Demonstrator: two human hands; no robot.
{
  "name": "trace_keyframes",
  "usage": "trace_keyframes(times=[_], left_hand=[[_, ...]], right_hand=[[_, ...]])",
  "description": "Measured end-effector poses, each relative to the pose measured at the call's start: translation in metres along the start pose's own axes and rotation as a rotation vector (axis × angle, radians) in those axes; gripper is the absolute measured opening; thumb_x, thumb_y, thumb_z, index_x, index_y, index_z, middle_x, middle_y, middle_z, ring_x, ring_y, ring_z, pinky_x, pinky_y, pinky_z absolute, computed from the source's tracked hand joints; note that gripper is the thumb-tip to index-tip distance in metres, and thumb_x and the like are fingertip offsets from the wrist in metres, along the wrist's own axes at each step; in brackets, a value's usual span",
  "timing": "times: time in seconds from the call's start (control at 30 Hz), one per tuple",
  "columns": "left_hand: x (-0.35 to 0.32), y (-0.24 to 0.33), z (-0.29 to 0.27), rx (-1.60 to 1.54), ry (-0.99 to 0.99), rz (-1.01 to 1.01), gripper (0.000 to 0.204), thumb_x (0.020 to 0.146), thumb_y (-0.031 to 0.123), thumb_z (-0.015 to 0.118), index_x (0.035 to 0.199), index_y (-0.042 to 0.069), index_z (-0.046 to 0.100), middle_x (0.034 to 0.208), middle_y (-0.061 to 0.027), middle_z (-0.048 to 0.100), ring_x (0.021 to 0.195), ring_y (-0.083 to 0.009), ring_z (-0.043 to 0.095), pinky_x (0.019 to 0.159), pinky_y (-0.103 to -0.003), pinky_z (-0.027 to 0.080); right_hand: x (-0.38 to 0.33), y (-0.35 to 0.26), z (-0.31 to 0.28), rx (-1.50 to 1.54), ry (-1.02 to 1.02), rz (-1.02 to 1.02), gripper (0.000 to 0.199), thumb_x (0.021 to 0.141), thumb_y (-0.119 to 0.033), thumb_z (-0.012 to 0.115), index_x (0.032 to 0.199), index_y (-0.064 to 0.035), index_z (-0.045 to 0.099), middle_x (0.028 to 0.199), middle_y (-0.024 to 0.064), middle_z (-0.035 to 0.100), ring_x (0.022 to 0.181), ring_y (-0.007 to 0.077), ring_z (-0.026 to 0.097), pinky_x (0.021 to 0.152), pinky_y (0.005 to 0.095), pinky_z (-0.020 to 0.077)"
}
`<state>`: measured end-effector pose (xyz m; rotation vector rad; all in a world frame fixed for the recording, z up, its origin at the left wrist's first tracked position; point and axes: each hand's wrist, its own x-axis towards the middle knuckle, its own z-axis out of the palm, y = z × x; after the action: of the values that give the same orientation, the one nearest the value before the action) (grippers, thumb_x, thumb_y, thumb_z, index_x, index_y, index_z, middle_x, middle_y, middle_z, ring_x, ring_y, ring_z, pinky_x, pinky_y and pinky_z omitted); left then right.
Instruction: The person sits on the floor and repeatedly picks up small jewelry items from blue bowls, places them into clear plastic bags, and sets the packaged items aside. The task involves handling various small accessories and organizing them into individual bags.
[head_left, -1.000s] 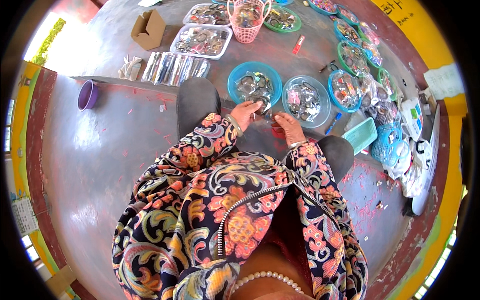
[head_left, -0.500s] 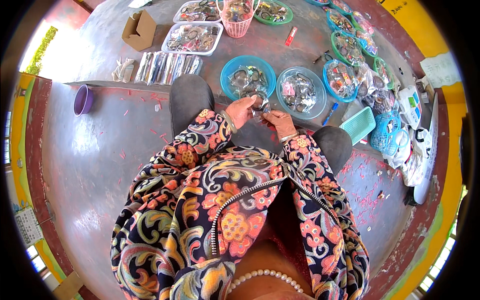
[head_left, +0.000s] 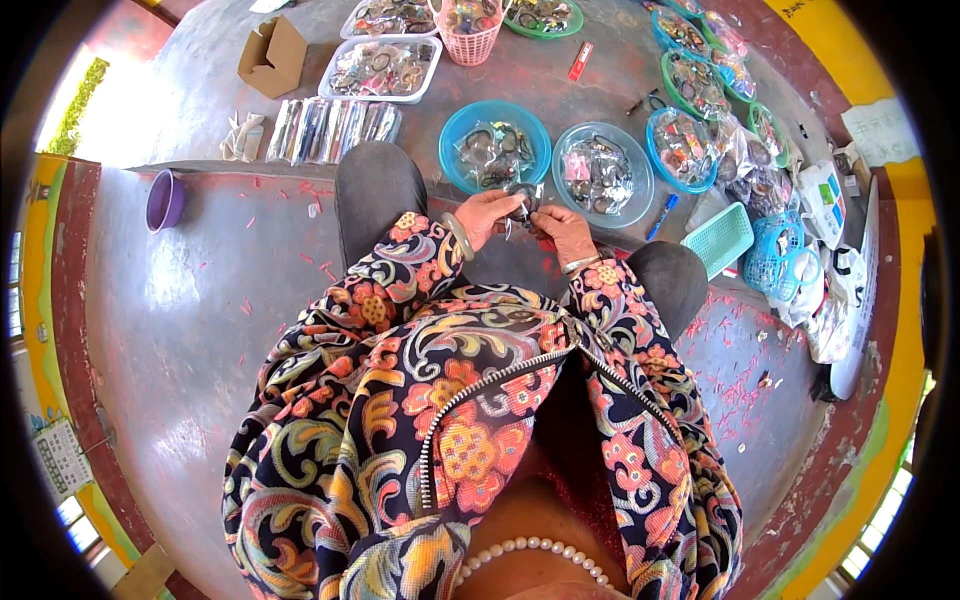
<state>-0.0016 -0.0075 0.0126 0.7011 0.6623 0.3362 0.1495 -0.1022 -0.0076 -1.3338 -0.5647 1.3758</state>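
Left hand [head_left: 484, 216] and right hand [head_left: 566, 236] grip one clear packet [head_left: 522, 204], contents dark, just nearside of the blue bowl [head_left: 458, 128]. Blue bowl: bagged items [head_left: 495, 150]. Right of it: clear bowl [head_left: 641, 184], likewise filled. Beyond it, leftward: white tray [head_left: 380, 98], likewise.

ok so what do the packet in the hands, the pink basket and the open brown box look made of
Packet: probably thin clear plastic film, glossy, as it looks crinkled and glints over something dark.
Pink basket: likely moulded plastic, judging by the even colour and lattice openings.
Open brown box: looks like matte cardboard, with folded flaps.
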Motion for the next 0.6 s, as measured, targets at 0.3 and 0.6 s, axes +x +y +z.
trace_keyframes(times=[0.3,0.6], left_hand=[[0.005,-0.009,-0.01,0.346,-0.043,-0.101,0.024,0.069,0.022,0.066,0.087,0.008,0.056,0.083,0.0008,0.058,0.076,-0.0075,0.051,0.056,-0.022,0.033],[0.009,-0.01,-0.014,0.783,-0.117,-0.047,0.023,0.061,0.017,0.065,0.077,0.002,0.057,0.067,-0.0015,0.058,0.059,-0.0098,0.053,0.052,-0.023,0.038]], right_hand=[[-0.001,0.001,0.0,-0.11,0.034,-0.042,0.015,0.076,-0.015,0.061,0.082,-0.001,0.059,0.063,-0.0002,0.055,0.054,0.0064,0.05,0.049,0.0173,0.0376],[0.006,-0.007,-0.003,-0.006,-0.007,-0.065,0.022,0.076,-0.02,0.062,0.088,-0.0015,0.058,0.074,0.0016,0.059,0.063,0.0073,0.054,0.056,0.0192,0.0415]])
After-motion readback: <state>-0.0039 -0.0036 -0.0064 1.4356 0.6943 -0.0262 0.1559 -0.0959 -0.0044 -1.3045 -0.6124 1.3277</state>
